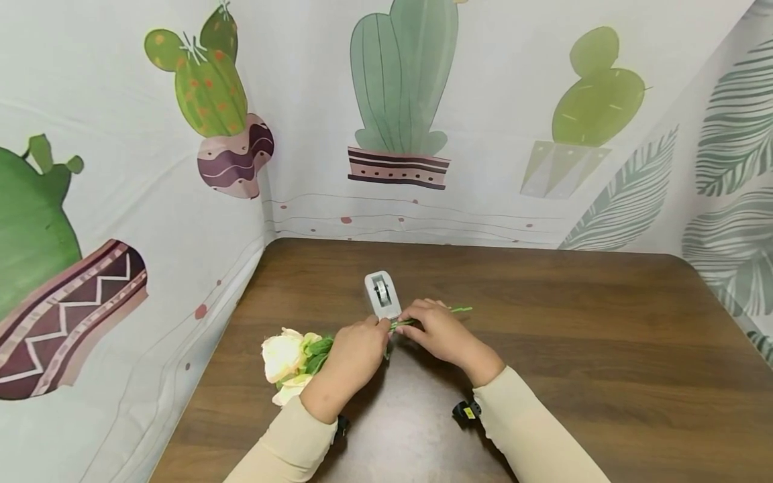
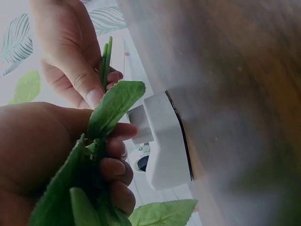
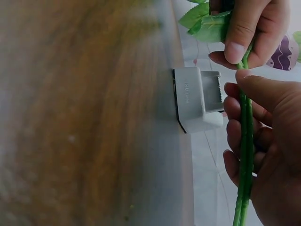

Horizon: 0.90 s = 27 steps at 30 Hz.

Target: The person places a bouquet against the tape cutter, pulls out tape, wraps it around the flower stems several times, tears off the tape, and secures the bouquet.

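Flower stems [image 3: 242, 197]: two green lengths, side by side and touching, above the desk [image 1: 580, 349], just beside the toothed end of a white tape dispenser [image 3: 190, 96]; free ends beyond the right hand [image 1: 443, 335].
Leaves [image 2: 115, 106]: green, at and partly over the left hand [image 1: 356, 349].
Blooms [image 1: 282, 357]: pale cream, at least two, at the opposite end from the free ends; partly hidden behind the left forearm; contact with the desk impossible to tell.
Left-hand grip: closed to a narrow pinch, with thumb and curled fingers around the stems at the leaves; index fingertip near the dispenser, contact impossible to tell.
Right-hand grip: closed around the bare stems, just beside the left hand; thumb on one side, curled fingers on the other.
Handling estimate: probably light; stems seemingly springy and smooth, liable to roll or slip against each other; leaves and petals soft, easily creased.
Hold points: bare stem below the leaves, at two places for alignment; no pressure on the blooms.
Tape roll [image 1: 382, 293]: seated in the dispenser, upright on the desk.
Surround: patterned backdrop cloth [image 1: 501, 100] behind the desk, with printed cacti and leaves.
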Each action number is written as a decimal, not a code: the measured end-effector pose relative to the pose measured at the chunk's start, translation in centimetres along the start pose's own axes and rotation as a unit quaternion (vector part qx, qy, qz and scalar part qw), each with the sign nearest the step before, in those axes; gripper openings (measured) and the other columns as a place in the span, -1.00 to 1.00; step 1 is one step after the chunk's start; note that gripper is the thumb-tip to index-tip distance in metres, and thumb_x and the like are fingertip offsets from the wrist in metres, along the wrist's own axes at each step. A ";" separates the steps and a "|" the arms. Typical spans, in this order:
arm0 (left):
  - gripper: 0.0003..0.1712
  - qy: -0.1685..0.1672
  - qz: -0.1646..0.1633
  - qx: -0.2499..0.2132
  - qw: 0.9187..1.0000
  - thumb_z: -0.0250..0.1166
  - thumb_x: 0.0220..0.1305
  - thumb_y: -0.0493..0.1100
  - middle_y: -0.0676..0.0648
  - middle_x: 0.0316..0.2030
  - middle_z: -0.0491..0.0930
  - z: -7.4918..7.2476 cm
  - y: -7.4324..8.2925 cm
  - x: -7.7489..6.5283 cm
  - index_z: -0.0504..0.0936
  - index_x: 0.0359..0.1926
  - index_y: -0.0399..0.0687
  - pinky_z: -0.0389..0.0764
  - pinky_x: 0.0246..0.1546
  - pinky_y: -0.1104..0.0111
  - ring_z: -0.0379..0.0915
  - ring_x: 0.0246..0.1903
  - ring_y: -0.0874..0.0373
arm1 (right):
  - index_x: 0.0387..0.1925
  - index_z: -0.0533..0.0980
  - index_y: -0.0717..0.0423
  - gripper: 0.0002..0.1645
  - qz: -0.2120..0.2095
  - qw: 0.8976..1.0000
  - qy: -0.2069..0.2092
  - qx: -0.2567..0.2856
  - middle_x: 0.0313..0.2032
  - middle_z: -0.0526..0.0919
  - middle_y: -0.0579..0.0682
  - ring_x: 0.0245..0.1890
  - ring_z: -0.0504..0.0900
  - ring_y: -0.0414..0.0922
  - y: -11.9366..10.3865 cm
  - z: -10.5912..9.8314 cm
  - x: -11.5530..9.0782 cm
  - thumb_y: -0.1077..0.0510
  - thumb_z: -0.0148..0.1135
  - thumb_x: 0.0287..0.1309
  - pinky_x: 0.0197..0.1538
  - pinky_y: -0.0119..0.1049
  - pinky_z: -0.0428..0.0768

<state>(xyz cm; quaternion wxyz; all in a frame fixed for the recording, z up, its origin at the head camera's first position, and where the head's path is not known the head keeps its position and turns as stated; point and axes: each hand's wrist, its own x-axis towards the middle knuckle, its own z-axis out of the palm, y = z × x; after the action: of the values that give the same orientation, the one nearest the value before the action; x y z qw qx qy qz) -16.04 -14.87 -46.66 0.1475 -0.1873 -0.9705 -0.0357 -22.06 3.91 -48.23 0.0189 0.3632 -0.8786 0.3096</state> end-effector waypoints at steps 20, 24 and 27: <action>-0.65 -0.156 -0.058 -0.185 0.969 -0.02 0.60 -0.01 -0.04 -0.32 0.70 -1.1 -1.3 0.7 0.66 -0.19 -0.01 0.59 -0.29 0.12 0.64 -0.29 0.07 | -0.15 0.66 -0.05 -0.84 -0.017 1.000 0.005 -0.008 -0.18 0.68 -0.16 -0.12 0.57 -0.16 0.1 0.1 -0.4 0.01 0.28 0.35 0.13 -0.04 0.49; -0.61 -0.171 -0.073 -0.201 0.962 -0.08 0.62 -0.03 -0.05 -0.22 0.72 -1.3 -1.5 0.7 0.67 -0.13 -0.03 0.61 -0.18 0.07 0.66 -0.17 0.05 | -0.14 0.66 -0.04 -0.82 -0.016 1.000 0.003 -0.016 -0.17 0.68 -0.14 -0.10 0.58 -0.15 0.1 0.0 -0.4 0.00 0.29 0.35 0.19 0.02 0.50; -0.61 -0.173 -0.078 -0.212 0.959 -0.08 0.61 -0.03 -0.02 -0.29 0.67 -1.4 -1.7 0.8 0.65 -0.18 -0.02 0.58 -0.18 0.10 0.61 -0.23 0.10 | -0.14 0.67 -0.03 -0.82 -0.017 1.000 0.002 -0.018 -0.17 0.69 -0.13 -0.10 0.59 -0.15 0.0 -0.1 -0.4 -0.01 0.29 0.34 0.17 -0.01 0.50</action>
<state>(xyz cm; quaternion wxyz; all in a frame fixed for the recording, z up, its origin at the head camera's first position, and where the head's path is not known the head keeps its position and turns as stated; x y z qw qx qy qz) -17.01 -16.39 -45.07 -0.0695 -0.1417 -0.9628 -0.2193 -21.81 4.19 -48.30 0.0329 0.3775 -0.8776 0.2938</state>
